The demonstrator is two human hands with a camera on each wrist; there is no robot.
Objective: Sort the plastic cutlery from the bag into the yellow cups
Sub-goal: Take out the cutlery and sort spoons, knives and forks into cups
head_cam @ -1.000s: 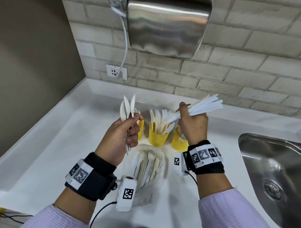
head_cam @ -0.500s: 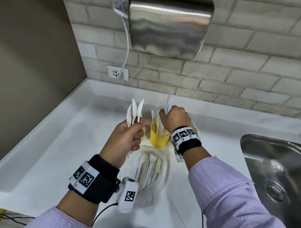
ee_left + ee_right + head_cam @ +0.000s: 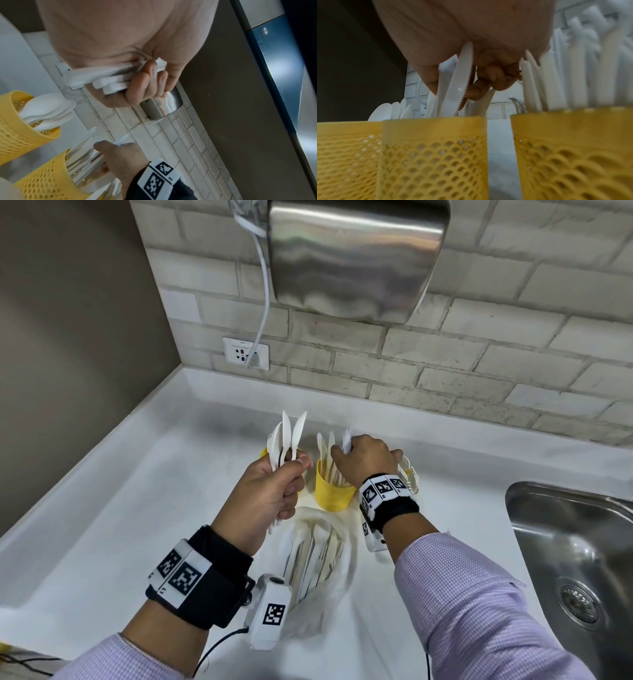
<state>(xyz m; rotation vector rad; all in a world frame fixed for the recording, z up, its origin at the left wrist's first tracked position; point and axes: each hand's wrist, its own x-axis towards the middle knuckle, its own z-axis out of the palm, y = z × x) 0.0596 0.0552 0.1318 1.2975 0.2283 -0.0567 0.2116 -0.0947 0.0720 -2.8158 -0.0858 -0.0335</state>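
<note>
Three yellow mesh cups stand in a row on the white counter. My left hand [image 3: 291,477] grips a bundle of white spoons [image 3: 286,436] upright, in front of the left cup [image 3: 263,453], which holds spoons [image 3: 46,108]. My right hand [image 3: 342,455] is down over the middle cup [image 3: 334,494], its curled fingers [image 3: 489,77] holding white knives [image 3: 462,81] that stand in that cup. The right cup [image 3: 573,148] holds forks [image 3: 409,474] and is mostly hidden behind my right wrist in the head view. The clear bag [image 3: 318,556] lies open below the cups with more cutlery inside.
A steel sink [image 3: 575,549] is set into the counter at the right. A steel hand dryer [image 3: 352,258] hangs on the brick wall above the cups, its cord running to a wall socket [image 3: 245,352]. A brown wall borders the counter on the left.
My right hand has swung the bundle of knives from above the right cup down into the middle cup. My left hand has kept the spoons upright, almost in place.
</note>
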